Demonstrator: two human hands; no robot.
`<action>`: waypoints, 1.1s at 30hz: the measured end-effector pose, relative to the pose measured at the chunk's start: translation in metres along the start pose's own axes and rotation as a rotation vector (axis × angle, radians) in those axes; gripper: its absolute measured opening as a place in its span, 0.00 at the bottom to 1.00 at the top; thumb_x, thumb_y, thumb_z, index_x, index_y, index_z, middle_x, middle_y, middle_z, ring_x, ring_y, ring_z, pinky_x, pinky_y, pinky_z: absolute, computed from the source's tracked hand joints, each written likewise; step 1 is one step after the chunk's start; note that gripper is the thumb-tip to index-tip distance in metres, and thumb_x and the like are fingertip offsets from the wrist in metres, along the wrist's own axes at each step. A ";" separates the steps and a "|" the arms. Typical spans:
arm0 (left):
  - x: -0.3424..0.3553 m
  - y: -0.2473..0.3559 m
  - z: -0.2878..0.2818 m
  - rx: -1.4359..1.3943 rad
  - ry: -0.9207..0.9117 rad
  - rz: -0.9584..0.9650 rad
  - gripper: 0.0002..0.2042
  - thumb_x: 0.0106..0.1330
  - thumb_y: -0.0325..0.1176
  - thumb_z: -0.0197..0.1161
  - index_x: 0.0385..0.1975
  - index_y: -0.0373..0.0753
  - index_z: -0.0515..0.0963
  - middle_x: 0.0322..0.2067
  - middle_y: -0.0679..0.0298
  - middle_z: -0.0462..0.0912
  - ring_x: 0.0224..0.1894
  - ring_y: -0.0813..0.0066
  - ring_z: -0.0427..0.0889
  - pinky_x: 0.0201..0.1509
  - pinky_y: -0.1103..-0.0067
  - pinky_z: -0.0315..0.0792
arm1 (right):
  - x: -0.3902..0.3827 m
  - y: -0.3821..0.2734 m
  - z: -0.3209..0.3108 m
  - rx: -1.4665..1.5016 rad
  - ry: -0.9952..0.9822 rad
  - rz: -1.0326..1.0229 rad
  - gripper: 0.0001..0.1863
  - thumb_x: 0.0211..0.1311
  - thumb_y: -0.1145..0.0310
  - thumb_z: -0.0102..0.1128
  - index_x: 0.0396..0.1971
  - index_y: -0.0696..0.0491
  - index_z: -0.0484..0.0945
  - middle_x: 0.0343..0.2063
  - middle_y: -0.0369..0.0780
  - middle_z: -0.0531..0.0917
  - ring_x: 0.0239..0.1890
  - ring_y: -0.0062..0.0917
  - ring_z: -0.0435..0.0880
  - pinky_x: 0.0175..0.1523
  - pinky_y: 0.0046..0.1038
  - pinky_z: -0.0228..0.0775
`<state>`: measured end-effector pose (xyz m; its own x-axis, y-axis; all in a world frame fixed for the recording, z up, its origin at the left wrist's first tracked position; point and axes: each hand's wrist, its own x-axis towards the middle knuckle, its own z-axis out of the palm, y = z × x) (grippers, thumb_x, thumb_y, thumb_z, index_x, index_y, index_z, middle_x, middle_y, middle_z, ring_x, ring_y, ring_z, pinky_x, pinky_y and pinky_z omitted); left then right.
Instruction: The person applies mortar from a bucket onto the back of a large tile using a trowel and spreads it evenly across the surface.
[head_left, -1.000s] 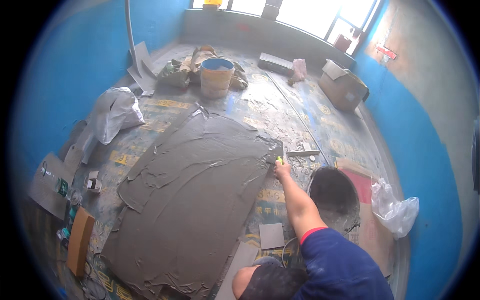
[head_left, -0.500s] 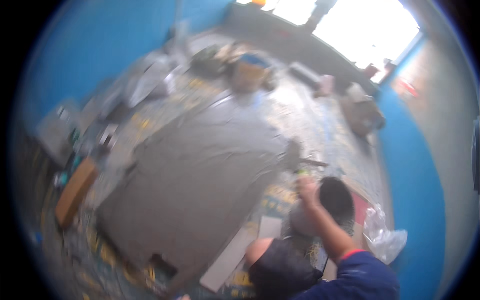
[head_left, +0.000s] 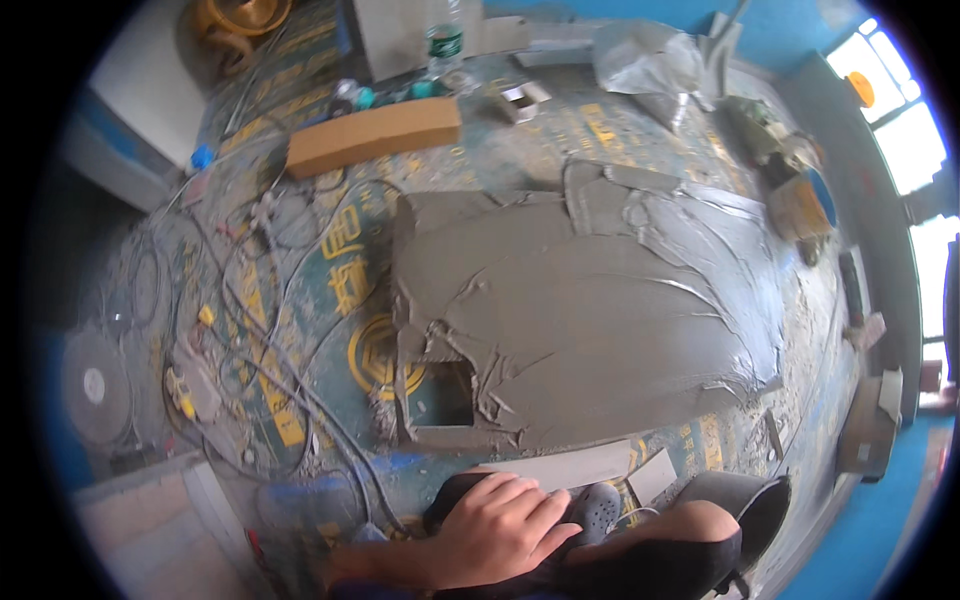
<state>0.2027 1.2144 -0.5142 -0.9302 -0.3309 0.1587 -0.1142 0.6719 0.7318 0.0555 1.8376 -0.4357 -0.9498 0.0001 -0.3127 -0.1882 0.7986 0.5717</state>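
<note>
My left hand comes in from the lower left and lies palm down over my dark-clothed knee. Its fingers are stretched out and hold nothing. Beyond it lies a large flat slab, coated in wet grey mortar with ridges and smears. A rectangular cutout opens near the slab's left front corner, and the floor shows through it. Between my knees and the slab's front edge sits a pale tile strip, with a smaller tile piece beside it. My right hand is out of view. A dark bucket tilts beside my right knee.
Tangled cables run over the printed floor sheet at left, near a grey disc. A long cardboard box, a plastic bottle and plastic sheeting lie beyond the slab. Another bucket stands at its far right corner.
My view has swung left. My right hand, earlier reaching out by the bucket with a trowel-like tool near it, has left the picture. My left hand now shows on my knee.
</note>
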 end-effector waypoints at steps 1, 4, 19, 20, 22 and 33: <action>-0.015 0.001 -0.009 0.003 0.002 -0.061 0.18 0.61 0.46 0.70 0.42 0.39 0.81 0.31 0.59 0.83 0.38 0.63 0.83 0.49 0.70 0.76 | 0.028 -0.002 0.009 -0.055 -0.010 -0.117 0.18 0.63 0.54 0.58 0.48 0.45 0.83 0.42 0.47 0.86 0.46 0.45 0.83 0.52 0.44 0.74; -0.015 0.007 -0.010 -0.052 0.025 -0.070 0.18 0.61 0.46 0.70 0.42 0.38 0.81 0.32 0.58 0.83 0.38 0.62 0.84 0.48 0.69 0.76 | 0.062 0.034 0.068 -0.083 0.120 -0.439 0.18 0.62 0.54 0.60 0.49 0.44 0.83 0.44 0.47 0.85 0.50 0.43 0.82 0.55 0.44 0.73; -0.012 -0.004 -0.039 -0.706 0.013 -0.537 0.12 0.65 0.36 0.68 0.41 0.35 0.81 0.30 0.68 0.83 0.32 0.76 0.80 0.36 0.75 0.75 | 0.182 -0.257 0.016 1.665 -0.799 -0.096 0.25 0.75 0.56 0.53 0.56 0.65 0.74 0.46 0.45 0.84 0.47 0.30 0.84 0.56 0.31 0.75; -0.020 -0.028 -0.036 -0.878 -0.033 -0.703 0.18 0.67 0.45 0.67 0.44 0.36 0.80 0.36 0.67 0.83 0.39 0.76 0.81 0.41 0.72 0.76 | 0.199 -0.270 0.038 1.810 -0.835 -0.038 0.27 0.75 0.55 0.51 0.58 0.65 0.71 0.49 0.47 0.83 0.50 0.34 0.83 0.58 0.33 0.74; -0.005 -0.076 -0.027 -0.640 0.225 -0.768 0.11 0.68 0.35 0.63 0.39 0.33 0.78 0.27 0.65 0.82 0.33 0.78 0.81 0.42 0.81 0.73 | 0.221 -0.288 0.064 2.088 -0.880 0.098 0.30 0.77 0.53 0.47 0.62 0.66 0.66 0.55 0.51 0.79 0.56 0.41 0.81 0.62 0.37 0.72; -0.008 -0.369 0.003 -0.449 0.490 -1.141 0.28 0.74 0.56 0.50 0.53 0.32 0.71 0.48 0.58 0.75 0.50 0.69 0.72 0.52 0.72 0.66 | 0.311 -0.378 0.071 2.549 -0.823 0.500 0.40 0.75 0.38 0.30 0.71 0.56 0.57 0.71 0.44 0.63 0.72 0.37 0.62 0.72 0.43 0.56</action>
<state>0.2517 0.9711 -0.7877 -0.1562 -0.8290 -0.5370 -0.5315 -0.3877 0.7531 -0.1513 1.5783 -0.8032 -0.5223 -0.1012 -0.8467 0.7916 -0.4269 -0.4373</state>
